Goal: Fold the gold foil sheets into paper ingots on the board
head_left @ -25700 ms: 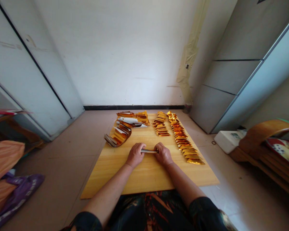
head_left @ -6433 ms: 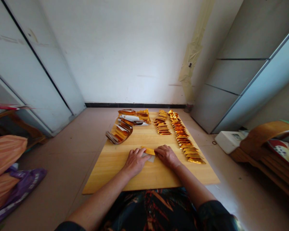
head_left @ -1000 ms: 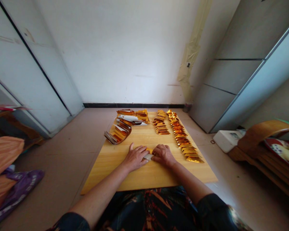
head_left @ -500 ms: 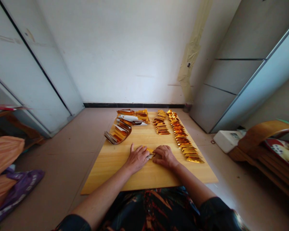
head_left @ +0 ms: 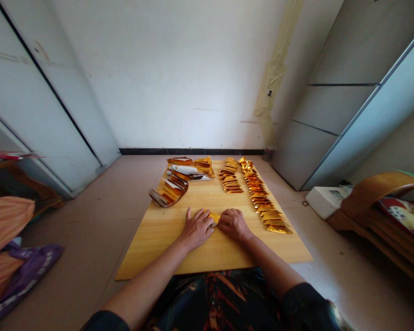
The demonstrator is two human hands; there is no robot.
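A small gold foil paper [head_left: 214, 216] lies on the wooden board [head_left: 165, 248], mostly covered by both hands. My left hand [head_left: 195, 227] rests flat on its left part, fingers stretched out and the thumb apart. My right hand [head_left: 232, 223] has its fingers curled and pressed down on the right part of the paper. Two rows of folded gold pieces [head_left: 262, 200] run away from me along the board's right side.
A curved stack of gold sheets [head_left: 169, 192] and a looser gold pile [head_left: 189, 168] sit at the board's far left. Grey cabinets stand at both sides. A white box [head_left: 326, 201] and a wooden chair [head_left: 379, 197] are at right; orange and purple bags [head_left: 10, 248] at left.
The hands have drawn closer together over the gold paper, and less of its pale underside shows than a second ago. Everything else stays put.
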